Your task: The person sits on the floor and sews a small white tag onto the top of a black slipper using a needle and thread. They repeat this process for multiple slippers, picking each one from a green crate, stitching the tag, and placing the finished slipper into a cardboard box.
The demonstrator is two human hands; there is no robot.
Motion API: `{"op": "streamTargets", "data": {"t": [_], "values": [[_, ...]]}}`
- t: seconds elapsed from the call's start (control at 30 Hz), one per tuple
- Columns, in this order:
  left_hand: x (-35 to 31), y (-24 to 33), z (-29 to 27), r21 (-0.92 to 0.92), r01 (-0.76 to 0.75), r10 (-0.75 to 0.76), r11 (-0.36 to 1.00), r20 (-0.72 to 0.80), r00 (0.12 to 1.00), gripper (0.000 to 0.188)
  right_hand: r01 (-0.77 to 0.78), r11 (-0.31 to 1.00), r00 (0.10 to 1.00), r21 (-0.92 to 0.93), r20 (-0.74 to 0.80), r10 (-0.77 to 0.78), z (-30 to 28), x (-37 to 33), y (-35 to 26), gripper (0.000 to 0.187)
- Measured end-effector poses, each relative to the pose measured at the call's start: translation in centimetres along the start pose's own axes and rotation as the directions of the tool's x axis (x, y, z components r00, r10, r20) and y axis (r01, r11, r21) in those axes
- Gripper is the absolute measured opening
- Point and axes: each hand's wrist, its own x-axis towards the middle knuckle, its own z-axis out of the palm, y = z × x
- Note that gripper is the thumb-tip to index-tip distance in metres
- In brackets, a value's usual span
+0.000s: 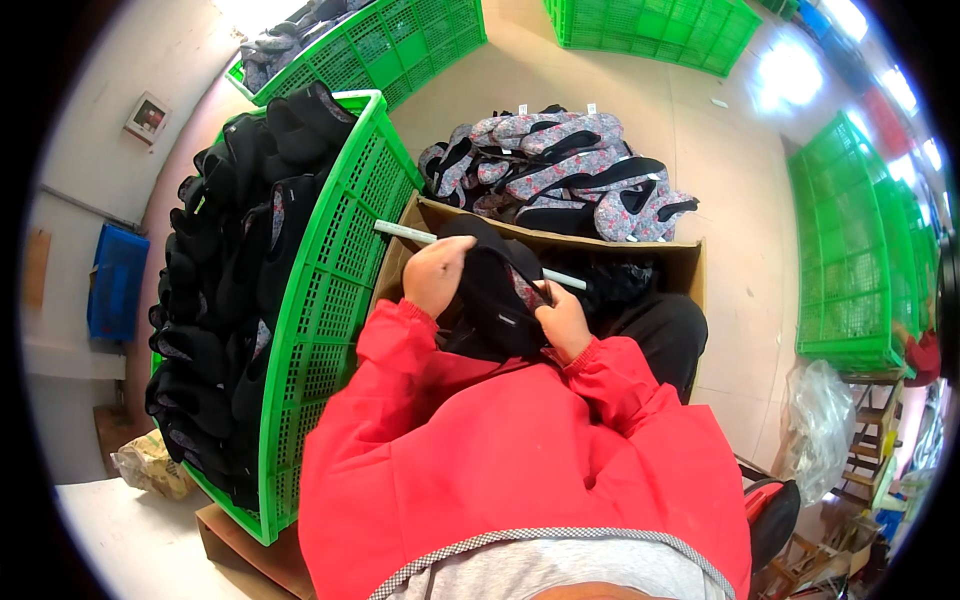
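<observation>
Above an open cardboard box [690, 262], a black fabric slipper [497, 300] with a floral lining is held in front of me. My left hand [437, 275] grips its left side with curled fingers. On its right edge my right hand [565, 322] pinches the cloth between thumb and fingers. Behind the slipper and the left hand, a whitish rod [403, 232] lies across the box; its middle is hidden. A heap of grey floral slippers [570, 175] with black parts is just beyond the box. Black plastic [615, 285] shows inside the box.
A tall green crate [325, 290] full of black slippers [225, 260] stands close on my left. More green crates are at the far left [395, 55], far side [650, 30] and right [845, 250]. Clear plastic sheeting [818, 425] hangs by a wooden rack [868, 440].
</observation>
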Motion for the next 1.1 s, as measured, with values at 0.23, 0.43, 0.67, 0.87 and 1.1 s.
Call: {"op": "streamTargets", "data": {"t": [0.23, 0.43, 0.67, 0.87, 1.1], "values": [[-2.0, 1.0, -0.1, -0.951, 0.309, -0.504, 0.000, 0.267, 0.821, 0.053, -0.246, 0.922, 0.964, 0.300, 0.172, 0.201, -2.8, -1.9, -1.3, 0.048], [-1.6, 4.9, 0.3, -0.940, 0.228, -0.299, -0.253, 0.300, 0.906, 0.067, -0.341, 0.885, 0.913, 0.318, 0.336, 0.231, -4.5, -3.1, -2.3, 0.047], [-1.8, 5.0, 1.0, -0.966, 0.203, -0.444, -0.162, 0.255, 0.859, 0.056, -0.280, 0.907, 0.935, 0.314, 0.303, 0.184, -4.9, -3.6, -2.0, 0.041], [-2.0, 4.6, 0.5, -0.951, 0.304, -0.684, -0.050, 0.255, 0.684, 0.028, 0.050, 0.884, 0.975, 0.466, 0.169, -0.144, -5.4, -3.7, -2.3, 0.032], [-1.5, 4.6, -0.4, -0.950, 0.255, -0.806, -0.180, 0.291, 0.516, 0.019, 0.150, 0.989, 0.866, -0.019, 0.484, -0.122, -5.5, -4.4, -5.8, 0.031]]}}
